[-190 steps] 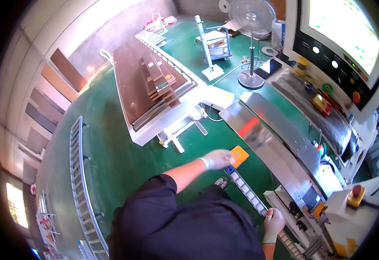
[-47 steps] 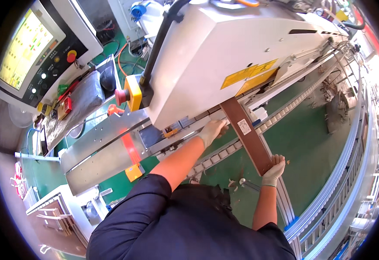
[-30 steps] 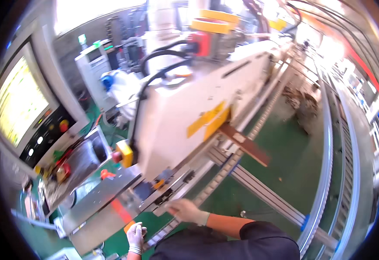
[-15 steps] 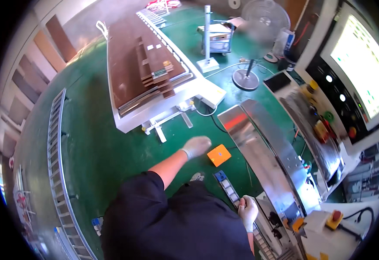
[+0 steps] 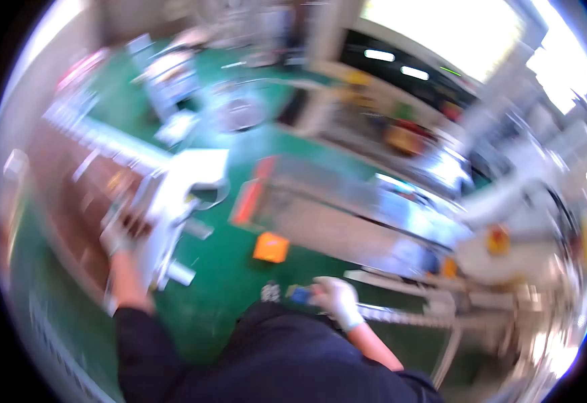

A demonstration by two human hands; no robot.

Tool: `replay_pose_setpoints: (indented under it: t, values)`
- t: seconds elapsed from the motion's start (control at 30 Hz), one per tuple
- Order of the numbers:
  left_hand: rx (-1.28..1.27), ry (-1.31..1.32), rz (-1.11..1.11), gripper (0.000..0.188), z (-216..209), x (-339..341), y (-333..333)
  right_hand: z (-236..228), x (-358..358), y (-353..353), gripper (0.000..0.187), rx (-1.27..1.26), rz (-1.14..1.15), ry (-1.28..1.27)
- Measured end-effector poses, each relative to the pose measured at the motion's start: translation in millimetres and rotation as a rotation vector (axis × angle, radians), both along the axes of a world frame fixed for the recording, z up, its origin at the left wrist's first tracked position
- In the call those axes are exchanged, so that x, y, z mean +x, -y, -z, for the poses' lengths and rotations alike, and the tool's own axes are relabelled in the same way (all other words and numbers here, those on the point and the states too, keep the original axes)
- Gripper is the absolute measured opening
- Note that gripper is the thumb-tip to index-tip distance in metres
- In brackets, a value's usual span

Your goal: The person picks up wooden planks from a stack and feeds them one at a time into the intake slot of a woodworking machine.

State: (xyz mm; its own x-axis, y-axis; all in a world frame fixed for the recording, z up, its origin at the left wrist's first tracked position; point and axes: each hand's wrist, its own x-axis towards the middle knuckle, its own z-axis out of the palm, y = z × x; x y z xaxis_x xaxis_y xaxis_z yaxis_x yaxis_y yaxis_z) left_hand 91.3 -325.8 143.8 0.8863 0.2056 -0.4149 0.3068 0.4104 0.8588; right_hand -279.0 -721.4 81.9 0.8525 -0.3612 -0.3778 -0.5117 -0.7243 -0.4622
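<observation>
The view is smeared by motion. My left hand [image 5: 114, 236], in a pale glove, reaches to the near end of a brown-topped table [image 5: 55, 161], beside a small stack of brown boards [image 5: 134, 221]. Blur hides its fingers, so I cannot tell whether it grips a board. In front of my body, my right hand [image 5: 337, 299], also in a pale glove, has its fingers curled in. It is over or against the blue end of a roller rail [image 5: 300, 294]. Whatever is inside those fingers, if anything, is hidden.
An orange box [image 5: 270, 248] lies on the green floor ahead of me. Beyond it stretches a long metal machine bed [image 5: 333, 221] with a red-orange end. Behind that are a bench [image 5: 347, 134] and a bright screen [image 5: 454, 33]. A white machine arm [image 5: 535, 221] stands at right.
The view has swung to the right, so the table now lies at far left. My left hand has moved from above the floor to the boards. My right hand remains by the roller rail.
</observation>
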Motion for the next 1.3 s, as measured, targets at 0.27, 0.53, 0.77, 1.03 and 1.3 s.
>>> replay_pose_setpoints:
  t: [0.27,0.53,0.77,1.03,1.3]
  values:
    - [0.383,0.005,0.377,0.035,60,26,25,20,-22,4,0.025,-0.011,0.112,0.197]
    - [0.399,0.093,0.535,0.030,36,14,87,15,-24,-5,0.029,0.007,0.158,0.221]
    - [0.385,0.099,0.563,0.029,41,1,89,16,-24,-2,0.029,0.011,0.144,0.166]
    - [0.352,0.111,0.562,0.032,48,-20,82,13,-36,5,0.028,0.017,0.165,0.141]
    - [0.032,0.177,0.419,0.041,45,-37,-65,6,2,-7,0.029,0.050,0.192,0.124]
